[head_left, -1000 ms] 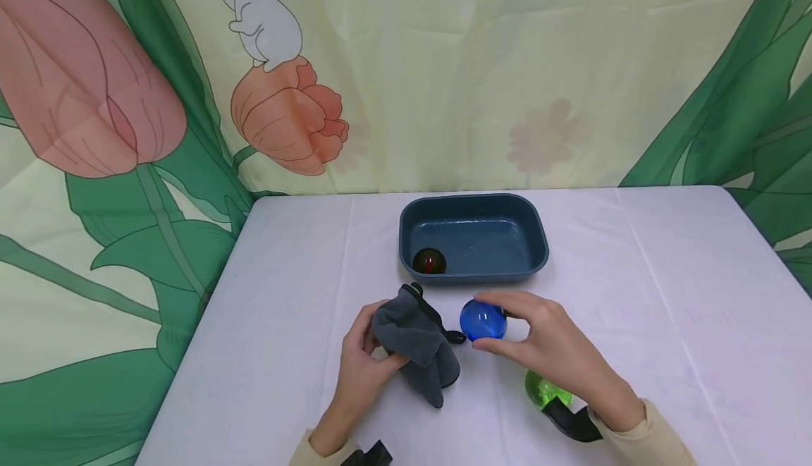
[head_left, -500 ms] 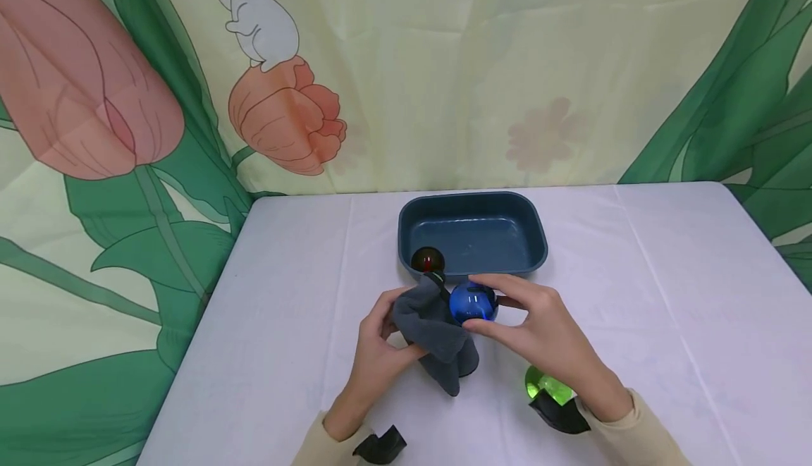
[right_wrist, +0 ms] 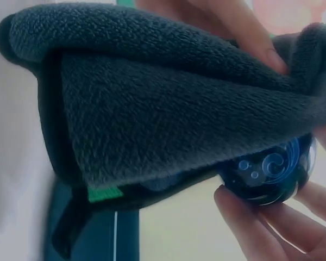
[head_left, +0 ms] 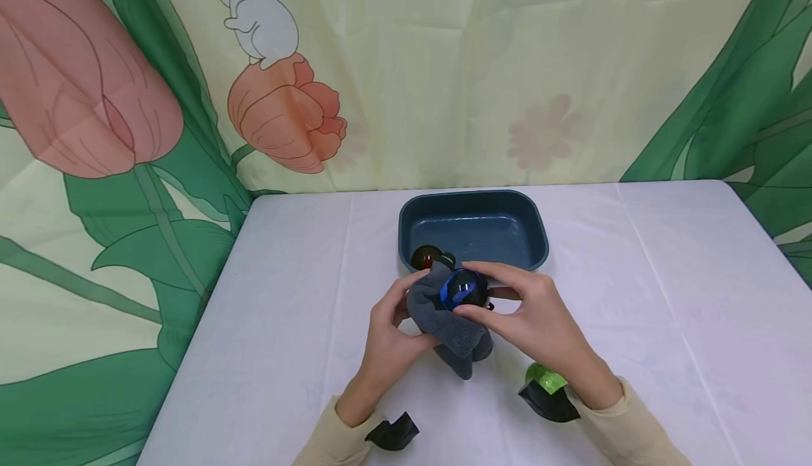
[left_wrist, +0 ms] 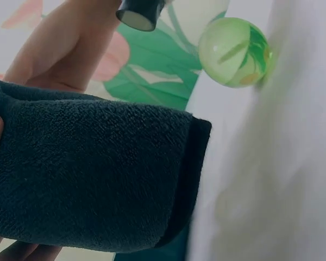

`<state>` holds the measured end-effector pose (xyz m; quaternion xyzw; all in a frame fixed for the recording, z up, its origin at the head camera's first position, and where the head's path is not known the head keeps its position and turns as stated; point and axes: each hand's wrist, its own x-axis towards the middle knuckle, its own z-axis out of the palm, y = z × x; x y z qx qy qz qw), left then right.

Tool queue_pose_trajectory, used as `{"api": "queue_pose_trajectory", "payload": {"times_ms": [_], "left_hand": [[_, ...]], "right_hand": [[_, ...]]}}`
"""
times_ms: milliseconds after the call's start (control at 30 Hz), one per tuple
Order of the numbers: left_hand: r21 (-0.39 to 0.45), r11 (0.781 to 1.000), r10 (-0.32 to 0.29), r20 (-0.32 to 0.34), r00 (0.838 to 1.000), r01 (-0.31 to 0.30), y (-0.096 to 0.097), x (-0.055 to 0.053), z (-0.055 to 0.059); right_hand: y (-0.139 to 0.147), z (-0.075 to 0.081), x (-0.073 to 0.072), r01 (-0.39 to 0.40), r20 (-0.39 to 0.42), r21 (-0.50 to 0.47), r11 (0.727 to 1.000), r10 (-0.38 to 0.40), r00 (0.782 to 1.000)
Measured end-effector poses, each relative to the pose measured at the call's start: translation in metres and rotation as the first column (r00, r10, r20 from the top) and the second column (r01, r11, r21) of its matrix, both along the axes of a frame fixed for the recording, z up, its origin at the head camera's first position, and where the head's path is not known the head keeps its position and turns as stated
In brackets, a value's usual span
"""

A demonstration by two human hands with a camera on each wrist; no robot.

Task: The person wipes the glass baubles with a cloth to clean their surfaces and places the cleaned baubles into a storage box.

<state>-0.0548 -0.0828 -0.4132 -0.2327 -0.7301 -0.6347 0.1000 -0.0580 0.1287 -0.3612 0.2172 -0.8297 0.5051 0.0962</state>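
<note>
My left hand (head_left: 393, 332) grips a dark grey terry cloth (head_left: 453, 332), folded and hanging, with a dark edging and a small loop. In my right hand (head_left: 536, 314), thumb and fingers pinch a clear blue ball (head_left: 466, 288) against the cloth. The right wrist view shows pale swirls and dots on the blue ball (right_wrist: 271, 168), with the cloth (right_wrist: 168, 114) covering its upper part. Both hands are above the table, just in front of the blue tray.
A dark blue tray (head_left: 501, 230) stands at the table's back, with a dark ball with a red glint (head_left: 423, 257) in its near-left corner. A clear green ball (head_left: 547, 377) lies on the white tablecloth (head_left: 304, 297) under the right wrist, partly hidden by a black strap (head_left: 548, 406).
Both hands have moved away from me towards the tray. The left hand and cloth also shifted right, the blue ball slightly left, and ball and cloth have come together.
</note>
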Motion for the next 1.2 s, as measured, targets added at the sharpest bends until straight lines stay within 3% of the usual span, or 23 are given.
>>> {"api": "queue_pose_trajectory", "payload": {"times_ms": [700, 933, 1200], "left_hand": [[0.064, 0.997, 0.034, -0.034, 0.999, -0.032, 0.019, -0.007, 0.001], [0.009, 0.998, -0.06, -0.002, 0.998, 0.06, 0.019, -0.005, 0.001], [0.043, 0.991, -0.129, -0.01, 0.992, 0.13, 0.02, -0.008, -0.001]], "right_hand": [[-0.005, 0.001, 0.0, 0.1, 0.11, -0.106, 0.989, -0.088, 0.99], [-0.007, -0.004, 0.001, 0.137, 0.135, -0.152, 0.979, -0.117, 0.984], [-0.011, -0.008, 0.002, 0.165, 0.126, -0.159, 0.973, -0.146, 0.981]]}}
